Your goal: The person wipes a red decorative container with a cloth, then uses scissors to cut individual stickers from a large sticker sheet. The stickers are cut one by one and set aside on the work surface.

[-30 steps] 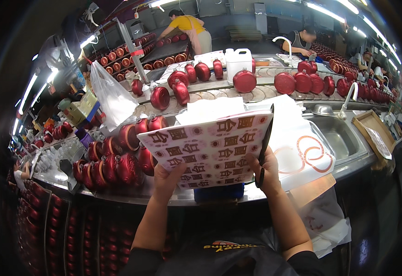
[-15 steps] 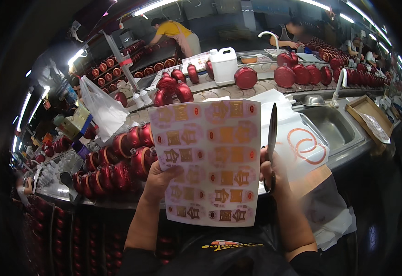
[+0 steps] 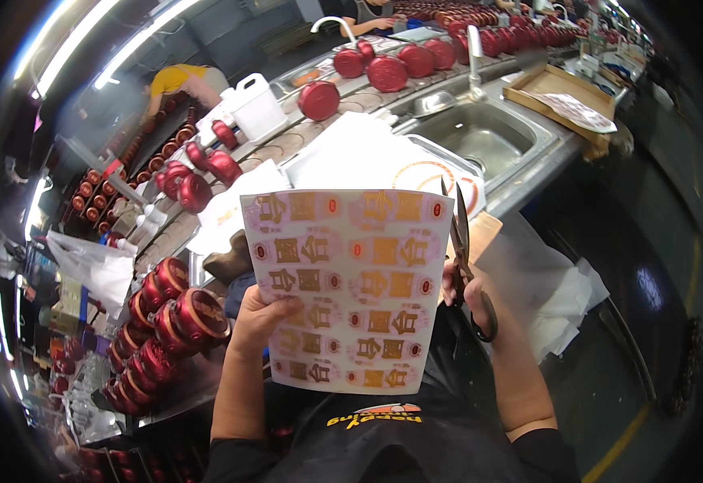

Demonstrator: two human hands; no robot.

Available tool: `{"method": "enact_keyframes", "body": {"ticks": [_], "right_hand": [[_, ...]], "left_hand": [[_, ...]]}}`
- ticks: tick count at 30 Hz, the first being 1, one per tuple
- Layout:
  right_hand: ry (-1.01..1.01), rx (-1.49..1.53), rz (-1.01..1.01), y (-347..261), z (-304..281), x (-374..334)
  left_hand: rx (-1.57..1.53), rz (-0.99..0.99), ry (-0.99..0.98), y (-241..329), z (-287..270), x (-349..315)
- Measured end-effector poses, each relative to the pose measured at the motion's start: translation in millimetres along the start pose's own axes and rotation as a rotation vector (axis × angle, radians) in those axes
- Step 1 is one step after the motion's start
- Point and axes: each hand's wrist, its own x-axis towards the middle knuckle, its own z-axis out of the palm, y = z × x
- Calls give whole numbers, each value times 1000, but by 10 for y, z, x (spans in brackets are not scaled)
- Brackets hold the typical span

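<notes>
A large sheet of printed decals [image 3: 343,294] stands upright in front of my chest, its gold, orange and purple designs set in two columns. My left hand [image 3: 264,318] grips its left edge, thumb over the front. At the right edge my right hand [image 3: 484,299] is closed round dark-handled scissors [image 3: 461,233]. Their blades point up beside the sheet, slightly parted. Some fingers of that hand are hidden behind the sheet's edge, so I cannot tell whether they also pinch it.
Dark red round bottles [image 3: 192,318] crowd the lower left, and more stand along the bench behind a white jug [image 3: 255,106]. White sheets [image 3: 343,153] lie beyond the decals. A steel sink [image 3: 488,141] and a cardboard tray [image 3: 561,90] are at the right. Two people work further back.
My view has swung to the right, bringing more of the sink side and floor in. The scissors, earlier showing as one blade, now show two parted blades. Both hands keep their holds.
</notes>
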Motion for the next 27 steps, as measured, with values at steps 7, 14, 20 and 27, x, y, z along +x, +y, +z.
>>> {"method": "enact_keyframes", "body": {"ticks": [7,14,20,27], "right_hand": [[97,63,44,13,-197,-121],[375,152,99,140,-389,-427],[523,202,201,443,-582,-571],[647,383,331,803,-704,-905]], "left_hand": [[21,-51,-125,22,222,258],[86,-154,-276,-127,618,727],[167,-252,-305,-326,1024,1092],[254,-443,-362,-583,1263,1208]]}}
